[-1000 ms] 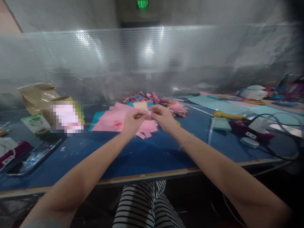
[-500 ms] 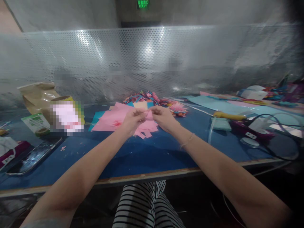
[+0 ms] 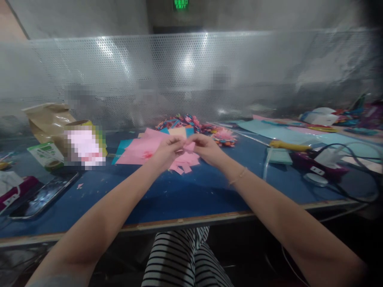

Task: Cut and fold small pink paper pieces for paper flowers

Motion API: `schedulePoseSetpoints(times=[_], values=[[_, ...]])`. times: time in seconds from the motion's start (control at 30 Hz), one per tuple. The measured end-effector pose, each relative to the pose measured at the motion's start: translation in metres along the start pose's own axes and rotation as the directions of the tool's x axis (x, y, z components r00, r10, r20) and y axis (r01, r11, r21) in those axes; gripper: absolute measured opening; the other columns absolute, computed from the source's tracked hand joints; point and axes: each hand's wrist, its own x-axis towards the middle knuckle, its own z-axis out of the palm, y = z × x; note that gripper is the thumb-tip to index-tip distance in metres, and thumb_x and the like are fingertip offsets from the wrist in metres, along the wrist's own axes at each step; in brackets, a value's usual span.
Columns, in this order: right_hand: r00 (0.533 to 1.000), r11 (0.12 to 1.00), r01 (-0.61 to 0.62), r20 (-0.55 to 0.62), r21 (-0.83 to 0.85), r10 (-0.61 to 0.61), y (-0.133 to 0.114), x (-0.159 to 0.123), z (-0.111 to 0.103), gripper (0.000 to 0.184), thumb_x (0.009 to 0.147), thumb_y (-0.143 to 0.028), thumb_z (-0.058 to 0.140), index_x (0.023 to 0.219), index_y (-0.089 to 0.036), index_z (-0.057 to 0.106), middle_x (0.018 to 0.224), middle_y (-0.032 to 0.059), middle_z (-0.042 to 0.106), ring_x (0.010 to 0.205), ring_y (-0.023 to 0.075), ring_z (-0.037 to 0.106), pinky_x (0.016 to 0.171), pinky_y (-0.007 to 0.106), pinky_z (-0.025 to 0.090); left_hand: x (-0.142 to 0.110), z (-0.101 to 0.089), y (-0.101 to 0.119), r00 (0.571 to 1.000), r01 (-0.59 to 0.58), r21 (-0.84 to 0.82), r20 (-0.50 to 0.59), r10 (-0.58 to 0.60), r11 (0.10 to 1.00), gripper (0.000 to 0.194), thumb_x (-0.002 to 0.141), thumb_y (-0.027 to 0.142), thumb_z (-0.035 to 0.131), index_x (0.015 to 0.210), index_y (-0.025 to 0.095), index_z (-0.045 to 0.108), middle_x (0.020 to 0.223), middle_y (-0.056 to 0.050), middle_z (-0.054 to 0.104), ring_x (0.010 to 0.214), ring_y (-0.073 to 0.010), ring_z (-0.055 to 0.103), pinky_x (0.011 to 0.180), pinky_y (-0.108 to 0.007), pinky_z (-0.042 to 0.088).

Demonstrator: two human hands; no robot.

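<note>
Small pink paper piece (image 3: pixel 188 146) sits pinched between both hands, held just above the bench (image 3: pixel 179 195), over the spread of pink sheets (image 3: pixel 140 153). Left hand (image 3: pixel 167 153) has thumb + forefinger clamped on its left edge; right hand (image 3: pixel 206 149) has fingers closed on the right edge. The two sets of fingertips nearly touch, w/ the piece mostly hidden between them, so can't tell its exact shape or fold.

Change vs. a sec ago: very little. Hands have drifted slightly closer together and a touch lower toward the sheets; the pink bit shows a little less than half a sec back, when more of it poked out between the fingers. Nothing else on the bench has moved. Judgement: this reads as fine working of the paper (pressing or rolling a crease), grip unchanged, work on the piece ongoing rather than finished.

Outward: loose pink strips (image 3: pixel 182 167) lie just below the hands. Teal sheet (image 3: pixel 121 149) peeks out under the pink stack on the left. Behind the hands, a heap of multicoloured paper flowers (image 3: pixel 194 122) near the perforated screen (image 3: pixel 191 71). Left side: phone (image 3: pixel 42 197) face up, brown paper bag (image 3: pixel 48 119), green-label pack (image 3: pixel 46 155). Right side: yellow-handled tool (image 3: pixel 289 145), cables (image 3: pixel 353 175), light-blue sheets (image 3: pixel 269 129).
</note>
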Motion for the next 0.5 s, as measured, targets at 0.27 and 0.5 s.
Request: schedulePoseSetpoints(times=[0.27, 0.5], values=[[0.999, 0.986, 0.024, -0.019, -0.167, -0.027, -0.003, 0.0, -0.005, 0.009, 0.066, -0.019, 0.056, 0.075, -0.019, 0.058, 0.066, -0.001, 0.054, 0.064, 0.0101, 0.05, 0.06, 0.025, 0.041, 0.0, 0.001, 0.0, 1.0, 0.023, 0.04, -0.02, -0.023, 0.999, 0.015, 0.063, 0.024, 0.061, 0.058, 0.015, 0.049, 0.056, 0.003, 0.048, 0.057, -0.0069, 0.051, 0.059, -0.023, 0.039], [0.997, 0.925, 0.066, -0.006, -0.375, -0.074, -0.012, -0.002, -0.003, 0.018, 0.064, -0.008, 0.049, 0.074, -0.019, 0.059, 0.066, -0.0004, 0.055, 0.067, 0.011, 0.05, 0.061, 0.024, 0.041, 0.001, -0.001, -0.003, 1.0, 0.004, 0.073, -0.017, -0.003, 0.997, 0.014, 0.062, 0.024, 0.061, 0.059, 0.015, 0.052, 0.056, 0.003, 0.047, 0.055, -0.0064, 0.049, 0.06, -0.025, 0.041]])
